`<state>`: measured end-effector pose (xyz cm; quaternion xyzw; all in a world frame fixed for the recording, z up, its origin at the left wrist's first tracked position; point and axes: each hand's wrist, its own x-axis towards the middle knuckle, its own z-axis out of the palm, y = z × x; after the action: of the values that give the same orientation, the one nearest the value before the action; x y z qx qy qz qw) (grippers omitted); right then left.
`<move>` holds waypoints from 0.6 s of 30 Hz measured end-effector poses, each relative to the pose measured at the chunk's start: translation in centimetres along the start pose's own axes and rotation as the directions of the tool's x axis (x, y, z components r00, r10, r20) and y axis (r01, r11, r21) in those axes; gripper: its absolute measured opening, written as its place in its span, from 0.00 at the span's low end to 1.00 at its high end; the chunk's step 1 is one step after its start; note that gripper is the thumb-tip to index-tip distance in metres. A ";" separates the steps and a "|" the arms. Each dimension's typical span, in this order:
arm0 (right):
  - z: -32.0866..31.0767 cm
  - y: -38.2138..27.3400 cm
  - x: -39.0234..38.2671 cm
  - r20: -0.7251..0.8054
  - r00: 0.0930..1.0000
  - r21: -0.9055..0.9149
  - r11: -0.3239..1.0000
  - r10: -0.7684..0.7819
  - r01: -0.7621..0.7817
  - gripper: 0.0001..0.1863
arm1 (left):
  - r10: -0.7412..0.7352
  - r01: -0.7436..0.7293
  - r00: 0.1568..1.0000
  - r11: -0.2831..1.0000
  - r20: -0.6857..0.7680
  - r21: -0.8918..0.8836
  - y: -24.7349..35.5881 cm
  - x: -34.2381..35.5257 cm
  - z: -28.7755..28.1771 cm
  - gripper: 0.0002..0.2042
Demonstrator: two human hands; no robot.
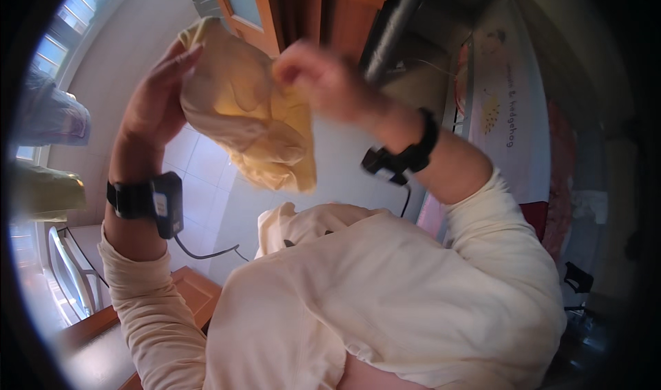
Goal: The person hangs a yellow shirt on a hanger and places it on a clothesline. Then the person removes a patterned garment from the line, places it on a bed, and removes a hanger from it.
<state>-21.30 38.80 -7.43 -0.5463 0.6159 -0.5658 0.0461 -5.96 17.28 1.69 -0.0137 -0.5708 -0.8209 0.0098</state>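
Observation:
A thin yellow cloth (pixel 251 108), creased and loosely hanging, is raised in front of me. My left hand (pixel 158 90) pinches it by its upper left edge, thumb and fingers closed on the fabric. Beside the cloth's right edge is my right hand (pixel 323 80), fingers curled and smeared by motion; whether it grips the fabric I cannot tell. Both wrists wear black straps with small boxes, and my pale cream sleeves are pushed up. The cloth's lower end hangs above the floor.
Pale tiled floor (pixel 206 166) lies below. A wooden door with a glass pane (pixel 244 4) and a wooden cabinet (pixel 348 22) are ahead, near a silver pipe (pixel 398 28). A printed white panel (pixel 509 108) stands right; clothes (pixel 58 114) hang by the window at left.

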 end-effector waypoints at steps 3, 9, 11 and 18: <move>4.3 -0.5 0.3 0.354 0.793 0.046 0.838 0.496 -0.544 0.11 | -0.036 0.040 0.997 0.998 0.064 -0.052 -1.9 0.7 2.3 0.29; 7.6 -1.5 -2.1 0.586 0.665 0.446 0.502 0.462 -0.741 0.16 | 0.008 0.003 0.998 0.982 0.055 -0.190 -3.0 0.3 4.9 0.29; 8.4 -1.2 -1.9 0.575 0.631 0.586 0.276 0.520 -0.762 0.17 | 0.019 -0.001 0.997 0.974 0.075 -0.228 -3.2 -0.1 4.4 0.28; 9.1 3.5 2.5 0.576 0.773 0.346 0.777 0.267 -0.526 0.13 | 0.035 -0.063 0.978 0.990 -0.205 -0.130 -2.9 -2.0 2.2 0.23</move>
<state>-18.33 30.21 -11.89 -0.4944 0.5232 -0.5186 0.4614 -4.05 20.34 -0.31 0.0552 -0.5091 -0.8545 0.0870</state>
